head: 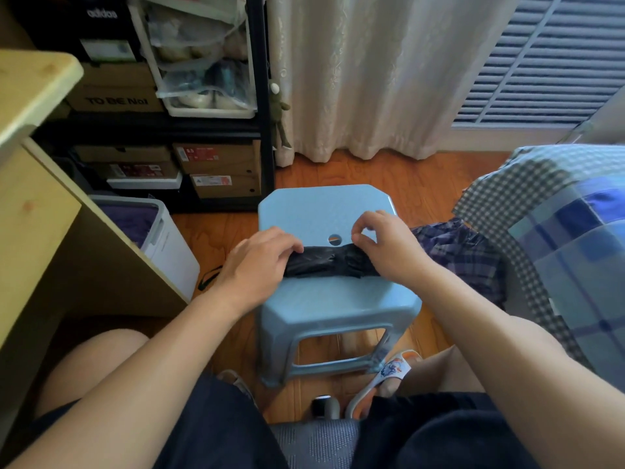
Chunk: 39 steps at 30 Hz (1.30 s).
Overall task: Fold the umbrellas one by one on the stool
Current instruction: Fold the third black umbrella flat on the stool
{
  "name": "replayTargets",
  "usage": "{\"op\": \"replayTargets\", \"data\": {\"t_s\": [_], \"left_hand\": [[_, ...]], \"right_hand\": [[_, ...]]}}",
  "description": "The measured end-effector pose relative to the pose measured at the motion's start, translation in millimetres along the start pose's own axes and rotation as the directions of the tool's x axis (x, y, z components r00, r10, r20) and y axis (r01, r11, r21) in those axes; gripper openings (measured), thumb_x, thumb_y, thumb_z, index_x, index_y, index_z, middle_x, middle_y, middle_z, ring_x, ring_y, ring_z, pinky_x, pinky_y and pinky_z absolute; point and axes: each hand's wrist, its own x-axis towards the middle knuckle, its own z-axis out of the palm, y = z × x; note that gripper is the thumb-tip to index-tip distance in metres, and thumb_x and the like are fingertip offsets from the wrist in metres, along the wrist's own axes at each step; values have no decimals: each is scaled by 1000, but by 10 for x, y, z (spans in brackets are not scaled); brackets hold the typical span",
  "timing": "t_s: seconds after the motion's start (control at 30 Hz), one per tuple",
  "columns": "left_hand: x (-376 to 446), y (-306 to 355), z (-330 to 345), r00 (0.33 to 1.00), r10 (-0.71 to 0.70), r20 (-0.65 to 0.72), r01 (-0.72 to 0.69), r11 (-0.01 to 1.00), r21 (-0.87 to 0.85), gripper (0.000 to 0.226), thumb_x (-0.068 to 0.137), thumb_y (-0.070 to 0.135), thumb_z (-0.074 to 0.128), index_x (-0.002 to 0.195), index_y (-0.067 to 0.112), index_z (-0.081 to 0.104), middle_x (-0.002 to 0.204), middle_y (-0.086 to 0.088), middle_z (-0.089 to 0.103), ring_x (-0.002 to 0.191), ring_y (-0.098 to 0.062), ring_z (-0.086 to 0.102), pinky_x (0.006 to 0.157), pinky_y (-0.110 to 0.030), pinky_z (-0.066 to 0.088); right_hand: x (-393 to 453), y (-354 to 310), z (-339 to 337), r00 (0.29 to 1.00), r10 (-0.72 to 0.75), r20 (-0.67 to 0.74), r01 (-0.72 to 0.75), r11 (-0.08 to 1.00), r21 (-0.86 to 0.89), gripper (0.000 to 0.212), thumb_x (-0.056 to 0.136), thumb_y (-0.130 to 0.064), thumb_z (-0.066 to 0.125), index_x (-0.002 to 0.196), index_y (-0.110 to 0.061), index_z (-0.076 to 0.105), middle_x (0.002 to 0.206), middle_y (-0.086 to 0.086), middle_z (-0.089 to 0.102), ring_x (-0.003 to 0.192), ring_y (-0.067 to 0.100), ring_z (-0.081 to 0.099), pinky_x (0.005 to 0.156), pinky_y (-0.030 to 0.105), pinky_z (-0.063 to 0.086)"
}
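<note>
Status from where I'm standing: a black fabric compact umbrella [333, 264], already collapsed and rolled into a tight bundle, lies crosswise left to right on the seat of the pale blue plastic stool [324, 211], just near of the round hole in the seat. The left hand [258, 262] covers the bundle's left end with fingers curled over the top of the fabric, pinning it down; I'd call that a grasp on the umbrella. The right hand [382, 247] sits at the right end, thumb and forefinger pinched together right above the fabric (probably on the closing strap, but whatever is between them is too small to make out), so I can't tell what it has hold of, if anything. Judgement: this umbrella is nearly done, pleats are gathered and wrapped, only securing the strap looks left. A second umbrella, blue and purple plaid fabric [463, 255], sits loose and rumpled on the wooden floor [389, 174] to the right of the stool, next to the checked bedcover [541, 184]; that one looks unfolded, so at least one more round remains. No finished umbrellas visible elsewhere.
</note>
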Motion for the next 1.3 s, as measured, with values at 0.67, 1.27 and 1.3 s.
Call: {"op": "replayTargets", "data": {"t_s": [0.67, 1.27, 1.3], "left_hand": [[-57, -24, 34, 999, 44, 28, -47, 991, 122, 29, 96, 55, 48, 107, 33, 62, 104, 14, 59, 98, -11, 56, 81, -38, 43], [-80, 225, 77, 969, -242, -46, 244, 968, 59, 14, 102, 30, 53, 106, 29, 66, 110, 10, 66, 107, -17, 58, 93, -35, 30], [-70, 227, 68, 961, -271, -50, 273, 962, 16, 11, 101, 30, 56, 105, 29, 66, 109, 11, 67, 105, -16, 58, 92, -33, 28]], "right_hand": [[132, -181, 183, 976, 176, 130, -186, 980, 70, 23, 90, -16, 74, 81, -30, 58, 84, -10, 61, 77, 15, 59, 70, 34, 51], [9, -259, 296, 965, 216, -149, -214, 976, 27, 16, 102, -33, 57, 93, -20, 62, 92, 1, 70, 89, 26, 63, 70, 34, 42], [-22, -211, 223, 962, 203, -182, -182, 975, 125, 18, 103, -31, 55, 92, -18, 60, 91, 2, 69, 89, 26, 63, 72, 35, 42]]}}
